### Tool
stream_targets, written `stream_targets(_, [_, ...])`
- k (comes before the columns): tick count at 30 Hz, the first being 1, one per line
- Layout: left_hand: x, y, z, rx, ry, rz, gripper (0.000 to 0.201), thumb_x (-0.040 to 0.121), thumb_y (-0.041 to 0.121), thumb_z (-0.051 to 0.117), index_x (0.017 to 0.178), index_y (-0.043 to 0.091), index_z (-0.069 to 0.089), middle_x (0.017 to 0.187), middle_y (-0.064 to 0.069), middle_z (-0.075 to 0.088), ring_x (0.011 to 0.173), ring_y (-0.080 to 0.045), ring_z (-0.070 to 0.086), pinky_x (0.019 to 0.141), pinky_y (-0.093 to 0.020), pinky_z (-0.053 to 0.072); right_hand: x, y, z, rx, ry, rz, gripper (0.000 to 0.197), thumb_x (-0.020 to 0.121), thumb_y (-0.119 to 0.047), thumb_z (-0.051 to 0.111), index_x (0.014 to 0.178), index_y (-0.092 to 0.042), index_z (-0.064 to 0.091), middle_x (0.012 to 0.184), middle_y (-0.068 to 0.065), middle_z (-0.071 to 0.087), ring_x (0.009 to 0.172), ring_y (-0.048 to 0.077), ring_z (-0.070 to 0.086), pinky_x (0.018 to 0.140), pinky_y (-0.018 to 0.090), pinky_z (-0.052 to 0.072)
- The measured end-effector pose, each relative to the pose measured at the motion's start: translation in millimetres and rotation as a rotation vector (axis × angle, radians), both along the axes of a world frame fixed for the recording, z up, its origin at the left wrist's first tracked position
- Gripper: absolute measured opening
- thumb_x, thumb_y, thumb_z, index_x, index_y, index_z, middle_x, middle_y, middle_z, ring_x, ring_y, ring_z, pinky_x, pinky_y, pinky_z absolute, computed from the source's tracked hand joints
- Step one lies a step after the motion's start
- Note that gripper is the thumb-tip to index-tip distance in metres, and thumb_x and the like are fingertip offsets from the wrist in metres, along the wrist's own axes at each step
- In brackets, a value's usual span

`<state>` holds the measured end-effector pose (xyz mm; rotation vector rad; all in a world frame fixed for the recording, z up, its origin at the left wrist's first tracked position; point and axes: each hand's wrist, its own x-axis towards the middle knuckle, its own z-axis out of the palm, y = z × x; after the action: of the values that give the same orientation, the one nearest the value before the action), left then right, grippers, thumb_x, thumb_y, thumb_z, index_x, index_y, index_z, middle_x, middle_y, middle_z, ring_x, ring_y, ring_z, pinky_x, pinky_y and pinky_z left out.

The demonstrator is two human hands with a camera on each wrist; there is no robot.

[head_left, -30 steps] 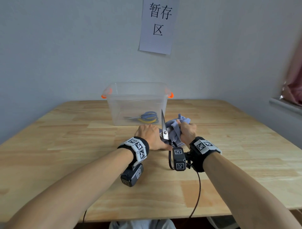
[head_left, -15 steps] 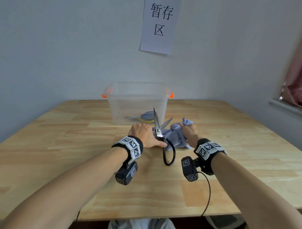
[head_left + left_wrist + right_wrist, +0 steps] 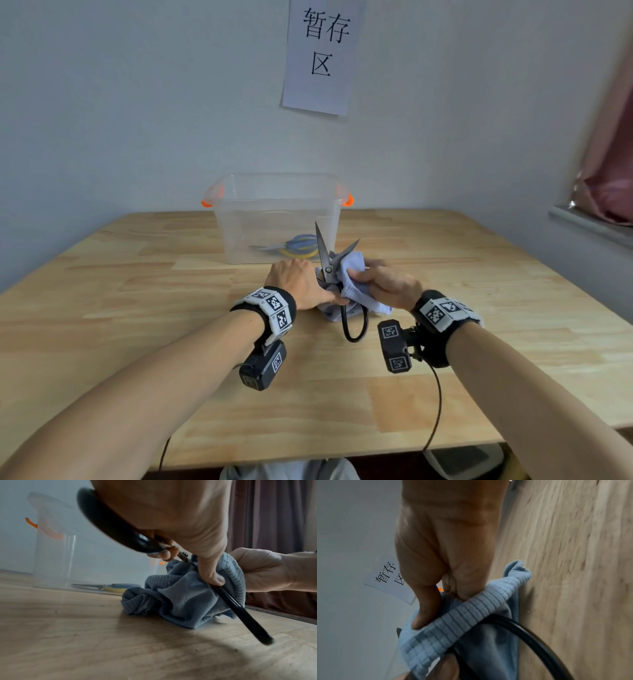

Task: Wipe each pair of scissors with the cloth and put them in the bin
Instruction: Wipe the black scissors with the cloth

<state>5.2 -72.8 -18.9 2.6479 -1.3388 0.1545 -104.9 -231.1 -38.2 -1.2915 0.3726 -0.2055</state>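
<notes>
Left hand (image 3: pixel 301 282) grips the black-handled scissors (image 3: pixel 328 265) w/ blades spread upright just in front of the bin (image 3: pixel 277 205) (one pair's already inside), right hand (image 3: pixel 387 286) bunches the cloth (image 3: pixel 349 274) by the pivot, so imo wipe away from the edges, tips off your fingers.

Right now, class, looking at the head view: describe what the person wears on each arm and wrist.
Both forearms are bare, with no sleeves. Each wrist carries a black band faced with white panels printed with black square code markers; the right one matches it. Under each wrist hangs a small black camera box, also marked with codes, and a thin black cable trails from it.
</notes>
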Motion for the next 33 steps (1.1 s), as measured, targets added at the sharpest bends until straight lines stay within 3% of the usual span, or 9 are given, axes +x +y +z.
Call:
stream_targets(6, [-5.1,-2.8,-3.9,-0.001,-0.015,-0.003,0.072,0.059,0.090,0.060,0.060,0.020,0.046,0.060,0.006,0.047,0.066,-0.017,0.052,0.062,-0.028,0.036,3.8,5.9,-8.6,-0.023,-0.022,-0.075,0.018,0.097,0.000,0.054,0.114,0.005,0.059,0.103,0.024,0.069,0.091,0.036,0.069,0.083,0.049,0.059])
stream_targets(10, [-4.6,-6.7,-6.5,-0.009,-0.011,-0.019,0.076,0.061,0.092,0.058,0.076,0.018,0.064,0.060,0.007,0.049,0.065,-0.016,0.052,0.061,-0.028,0.037,13.7,11.3,-14.6,-0.147,-0.022,-0.204,0.019,0.097,-0.001,0.056,0.112,0.009,0.059,0.101,0.028,0.068,0.090,0.038,0.068,0.080,0.047,0.059])
stream_targets(15, [-4.5,-8.0,-7.6,-0.013,-0.007,-0.009,0.074,0.060,0.092,0.059,0.079,0.020,0.064,0.062,0.008,0.049,0.067,-0.016,0.052,0.063,-0.028,0.036,19.4,11.2,-17.7,-0.335,0.049,-0.277,0.024,0.083,-0.015,0.071,0.101,0.001,0.067,0.098,0.025,0.072,0.094,0.041,0.070,0.088,0.058,0.056])
stream_targets(18, [-3.9,-6.0,-8.5,0.004,0.030,-0.009,0.065,0.061,0.089,0.061,0.069,0.025,0.053,0.063,0.010,0.048,0.070,-0.016,0.052,0.065,-0.028,0.036,18.0,10.9,-19.0,-0.378,0.028,-0.234,0.007,0.088,-0.003,0.066,0.094,0.000,0.069,0.096,0.024,0.072,0.096,0.040,0.070,0.089,0.055,0.056])
stream_targets(22, [-5.1,-4.2,-8.4,0.017,0.079,-0.009,0.064,0.061,0.089,0.061,0.065,0.027,0.046,0.063,0.011,0.047,0.072,-0.016,0.052,0.066,-0.027,0.036,15.9,8.0,-19.8,-0.461,0.038,-0.195,0.008,0.085,-0.004,0.066,0.092,-0.001,0.069,0.093,0.024,0.072,0.090,0.040,0.071,0.082,0.052,0.059])
stream_targets(24, [-4.6,-4.5,-8.5,0.017,0.095,-0.008,0.063,0.061,0.090,0.061,0.065,0.028,0.045,0.064,0.011,0.047,0.072,-0.017,0.053,0.066,-0.028,0.037,15.1,6.7,-18.6,-0.509,0.046,-0.181,0.009,0.079,-0.003,0.062,0.083,-0.006,0.069,0.086,0.018,0.070,0.081,0.034,0.070,0.074,0.046,0.058])
stream_targets(26, [-4.1,-5.4,-8.8,0.018,0.108,-0.010,0.063,0.061,0.089,0.061,0.064,0.028,0.045,0.064,0.010,0.048,0.072,-0.017,0.053,0.065,-0.028,0.037,14.2,4.1,-17.9,-0.548,0.057,-0.186,0.013,0.081,0.000,0.060,0.079,-0.010,0.068,0.083,0.016,0.069,0.078,0.029,0.069,0.072,0.042,0.058])
stream_targets(30, [-3.1,-4.9,-8.3,0.022,0.095,-0.008,0.064,0.061,0.090,0.061,0.062,0.028,0.044,0.064,0.007,0.049,0.072,-0.020,0.054,0.065,-0.029,0.037,16.3,-4.1,-23.5,-0.458,0.071,-0.267,0.016,0.088,0.004,0.055,0.087,-0.004,0.068,0.086,0.020,0.071,0.079,0.032,0.072,0.074,0.047,0.061])
stream_targets(33, [-1.9,-3.3,-8.4,0.015,0.090,-0.006,0.063,0.062,0.089,0.061,0.061,0.029,0.042,0.064,0.006,0.049,0.072,-0.020,0.054,0.064,-0.029,0.037,18.5,-12.0,-28.4,-0.394,0.078,-0.324,0.020,0.088,0.005,0.054,0.104,0.002,0.067,0.100,0.026,0.071,0.093,0.038,0.071,0.083,0.052,0.059])
